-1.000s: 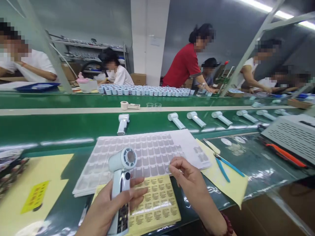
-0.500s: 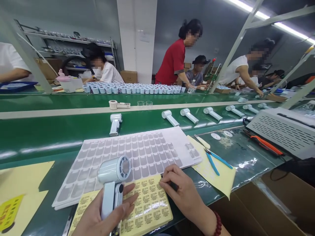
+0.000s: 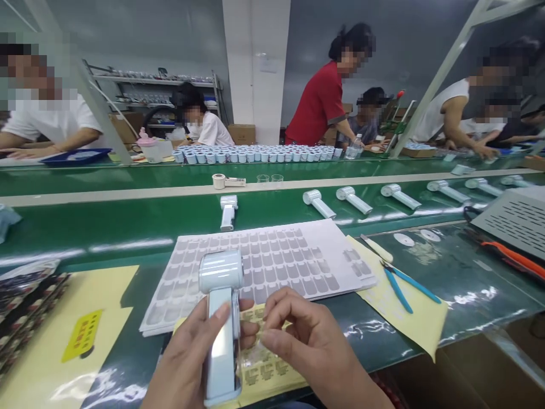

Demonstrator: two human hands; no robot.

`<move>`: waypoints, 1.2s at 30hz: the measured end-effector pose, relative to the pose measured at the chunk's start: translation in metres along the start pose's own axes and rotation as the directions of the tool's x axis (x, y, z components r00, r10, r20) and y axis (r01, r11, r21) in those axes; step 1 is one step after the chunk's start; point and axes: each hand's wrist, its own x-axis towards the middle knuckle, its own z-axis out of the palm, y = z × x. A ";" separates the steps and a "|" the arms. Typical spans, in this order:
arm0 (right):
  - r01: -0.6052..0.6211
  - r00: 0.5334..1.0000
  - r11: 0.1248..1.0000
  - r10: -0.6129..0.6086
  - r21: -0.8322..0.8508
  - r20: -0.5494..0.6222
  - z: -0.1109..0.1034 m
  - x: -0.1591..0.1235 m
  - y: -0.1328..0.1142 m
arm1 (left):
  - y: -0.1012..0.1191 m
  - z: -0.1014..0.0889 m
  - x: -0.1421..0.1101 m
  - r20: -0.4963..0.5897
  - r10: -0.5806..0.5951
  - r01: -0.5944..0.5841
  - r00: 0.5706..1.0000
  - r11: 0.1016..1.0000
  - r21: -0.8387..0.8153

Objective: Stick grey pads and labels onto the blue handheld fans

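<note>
- Holding: the left hand (image 3: 183, 352) is wrapped around the handle of a pale blue fan (image 3: 222, 352), thumb across its plain near side.
- Fan position: raised over the yellow sticker sheet (image 3: 276, 375), in front of the white sheet of grey labels (image 3: 272, 258). Handle runs up and away from the wearer; round head at the far end, set crosswise.
- Key relation (judged): handle to right fingertips. The right hand (image 3: 313, 335) is just right of the handle, apart from it, near the curled left fingertips.
- Right grip: fingers bent, thumb and index tips close together — cannot tell whether anything thin is between them.
- Nearer hand: the left, already in contact.
- Changed versus half a second ago: the fan is turned — its round grille no longer shows, the smooth side does. The right hand has come closer to the handle.
</note>
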 end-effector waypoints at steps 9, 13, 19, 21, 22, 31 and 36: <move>-0.037 0.997 0.995 0.043 -0.090 0.058 0.034 0.020 0.002 | 0.007 -0.011 0.023 -0.137 -0.048 -0.003 0.989 0.937 -0.349; -0.030 0.996 0.994 0.038 -0.102 0.076 0.036 0.022 0.003 | 0.006 -0.013 0.027 -0.125 -0.045 0.000 0.991 0.941 -0.338; 0.127 0.991 0.948 -0.109 -0.292 0.077 0.036 0.026 0.012 | 0.013 -0.011 0.027 -0.053 -0.041 0.017 0.998 0.915 -0.402; 0.244 0.970 0.884 -0.224 -0.399 0.097 0.035 0.027 0.017 | 0.015 -0.014 0.028 -0.033 -0.060 0.038 0.998 0.886 -0.462; 0.280 0.960 0.866 -0.260 -0.414 0.106 0.036 0.027 0.018 | 0.015 -0.016 0.028 -0.028 -0.061 0.039 0.998 0.871 -0.490; 0.215 0.961 0.931 -0.256 -0.295 -0.107 0.018 0.033 -0.003 | 0.016 -0.028 0.031 0.080 -0.003 0.016 0.997 0.987 -0.158; 0.043 0.946 0.603 -0.281 -0.797 -0.162 -0.058 0.046 0.007 | 0.057 -0.049 0.077 0.109 0.059 -0.056 0.992 0.998 -0.031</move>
